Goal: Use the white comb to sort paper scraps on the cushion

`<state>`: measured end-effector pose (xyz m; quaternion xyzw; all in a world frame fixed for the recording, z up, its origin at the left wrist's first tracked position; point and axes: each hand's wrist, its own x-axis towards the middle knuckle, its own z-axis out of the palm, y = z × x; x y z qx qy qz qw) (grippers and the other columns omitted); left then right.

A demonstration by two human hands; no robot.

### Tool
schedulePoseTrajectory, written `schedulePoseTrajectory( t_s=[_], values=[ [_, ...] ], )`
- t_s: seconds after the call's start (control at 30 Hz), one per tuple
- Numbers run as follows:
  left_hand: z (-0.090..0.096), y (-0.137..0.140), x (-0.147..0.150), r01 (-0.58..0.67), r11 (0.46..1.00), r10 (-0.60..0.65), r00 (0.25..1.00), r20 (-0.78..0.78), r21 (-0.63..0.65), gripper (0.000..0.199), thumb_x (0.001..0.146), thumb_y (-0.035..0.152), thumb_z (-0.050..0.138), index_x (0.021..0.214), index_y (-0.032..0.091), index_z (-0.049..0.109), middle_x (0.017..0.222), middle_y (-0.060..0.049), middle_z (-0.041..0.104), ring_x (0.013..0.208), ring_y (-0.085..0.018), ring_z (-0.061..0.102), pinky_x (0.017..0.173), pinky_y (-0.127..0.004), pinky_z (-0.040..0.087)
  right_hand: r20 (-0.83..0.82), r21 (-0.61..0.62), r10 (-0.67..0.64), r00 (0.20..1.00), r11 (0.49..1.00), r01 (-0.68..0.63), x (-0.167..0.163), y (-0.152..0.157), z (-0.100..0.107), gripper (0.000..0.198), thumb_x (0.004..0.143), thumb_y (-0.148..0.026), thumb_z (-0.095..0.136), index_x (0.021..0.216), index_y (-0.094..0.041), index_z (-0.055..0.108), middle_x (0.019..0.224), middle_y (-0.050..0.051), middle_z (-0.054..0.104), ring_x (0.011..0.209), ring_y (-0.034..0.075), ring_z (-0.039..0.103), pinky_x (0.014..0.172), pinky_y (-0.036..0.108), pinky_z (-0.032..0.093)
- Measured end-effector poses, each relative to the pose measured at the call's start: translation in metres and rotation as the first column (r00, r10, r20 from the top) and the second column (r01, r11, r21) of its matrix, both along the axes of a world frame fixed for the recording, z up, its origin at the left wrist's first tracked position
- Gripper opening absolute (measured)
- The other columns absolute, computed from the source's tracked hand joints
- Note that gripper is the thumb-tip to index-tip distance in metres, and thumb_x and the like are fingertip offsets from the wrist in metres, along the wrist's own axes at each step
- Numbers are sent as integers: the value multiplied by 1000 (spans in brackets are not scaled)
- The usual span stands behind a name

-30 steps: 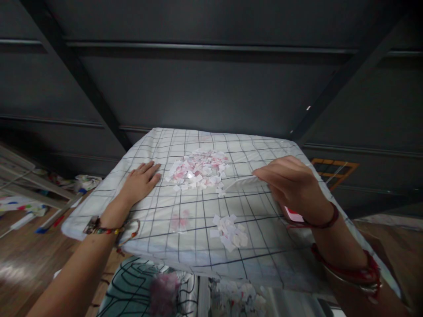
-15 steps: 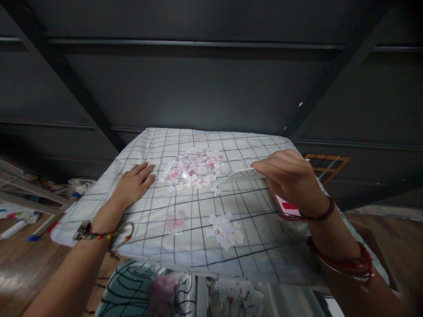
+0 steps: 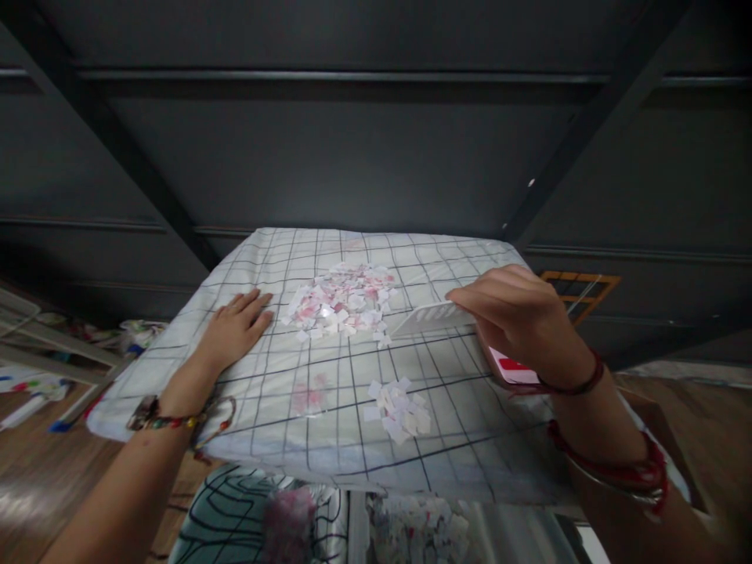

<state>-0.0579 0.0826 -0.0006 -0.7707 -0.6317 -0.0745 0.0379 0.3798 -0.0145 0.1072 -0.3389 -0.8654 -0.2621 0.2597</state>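
A spread pile of small white and pink paper pieces (image 3: 341, 301) lies on the checked tablecloth (image 3: 452, 266). To its left, my left hand (image 3: 238, 325) rests flat on the cloth with fingers stretched out, holding nothing. My right hand (image 3: 508, 313) pinches a thin white slotted plate (image 3: 428, 317) by its right end. The plate's left tip comes down close to the pile's right edge; whether it touches the pieces I cannot tell. Nearer me sits a smaller heap of white pieces (image 3: 399, 409).
Left of the small heap lies a clear, pink-patterned piece (image 3: 310, 394). A pink and red box (image 3: 511, 368) is partly hidden below my right hand. A bin of paper scraps (image 3: 420, 529) stands under the near table edge. Dark panels (image 3: 352, 157) rise behind the table.
In my right hand the white plate has tilted, so more of its slotted face shows. My left hand stays flat on the cloth. The view has shifted slightly.
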Motion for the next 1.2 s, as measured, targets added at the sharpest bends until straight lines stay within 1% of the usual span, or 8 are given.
schedulePoseTrajectory(
  t_s=[0.13, 0.33, 0.53, 0.63, 0.8, 0.9, 1.0, 1.2],
  values=[
    [0, 0, 1, -3, 1000, 3, 1000, -3, 1, 59, 103, 47, 32, 153, 26, 55, 163, -9, 51, 152, -33, 46, 122, -51, 42, 13, -5, 3, 1000, 1000, -3, 1, 0, 1, 33, 85, 2, 47, 89, -24, 69, 67, -2, 67, 66, 17, 57, 66, 33, 43],
    [0, 0, -1, 12, 1000, -11, 1000, -17, 16, 56, 103, 44, 36, 152, 27, 56, 163, -8, 52, 151, -33, 48, 120, -51, 44, -7, -13, -54, 999, 998, 54, 3, 1, -2, 29, 90, -4, 51, 91, -23, 73, 69, 0, 69, 68, 19, 58, 67, 36, 44],
    [1, 0, -1, 8, 1000, -8, 1000, -17, 18, 58, 103, 45, 35, 152, 24, 56, 163, -9, 52, 150, -33, 48, 120, -50, 44, -19, -3, 77, 997, 997, -77, -10, -2, -2, 30, 89, 0, 49, 90, -21, 70, 68, -1, 67, 66, 16, 56, 65, 32, 44],
    [1, 0, 0, 8, 1000, -8, 1000, -3, 4, 59, 102, 47, 33, 152, 23, 56, 163, -10, 51, 150, -33, 48, 120, -50, 43, -50, -1, 102, 994, 995, -102, -12, -4, -4, 32, 89, 1, 49, 94, -22, 71, 72, -1, 69, 68, 16, 57, 68, 33, 45],
    [2, 0, 0, 16, 1000, -16, 1000, 20, 2, 58, 102, 47, 33, 150, 26, 58, 162, -10, 53, 150, -33, 48, 119, -52, 44, -55, 60, 55, 997, 997, -51, -15, -2, -8, 32, 89, 1, 50, 97, -23, 70, 74, -1, 70, 68, 17, 56, 67, 33, 44],
    [1, 0, 0, 10, 1000, -10, 1000, 21, -1, 59, 102, 49, 32, 150, 26, 58, 162, -9, 53, 151, -32, 47, 120, -51, 43, -13, 50, 76, 997, 996, -75, -17, -1, -9, 31, 90, 1, 48, 92, -23, 68, 71, -2, 68, 67, 17, 55, 66, 32, 43],
    [1, 0, 0, 10, 1000, -9, 1000, 14, -15, 60, 103, 51, 31, 151, 25, 57, 164, -9, 51, 152, -33, 46, 122, -51, 41, -34, 50, 96, 995, 994, -95, -17, -3, -7, 31, 90, 1, 47, 92, -23, 67, 70, -3, 67, 66, 16, 55, 66, 32, 43],
    [3, -1, 1, 2, 1000, -1, 1000, 19, -26, 59, 103, 49, 34, 152, 24, 56, 165, -11, 48, 152, -35, 46, 122, -52, 42, -36, 88, 40, 999, 995, -36, -14, -2, -5, 29, 88, 0, 51, 94, -22, 69, 72, -1, 69, 67, 18, 56, 65, 34, 42]
  ],
)
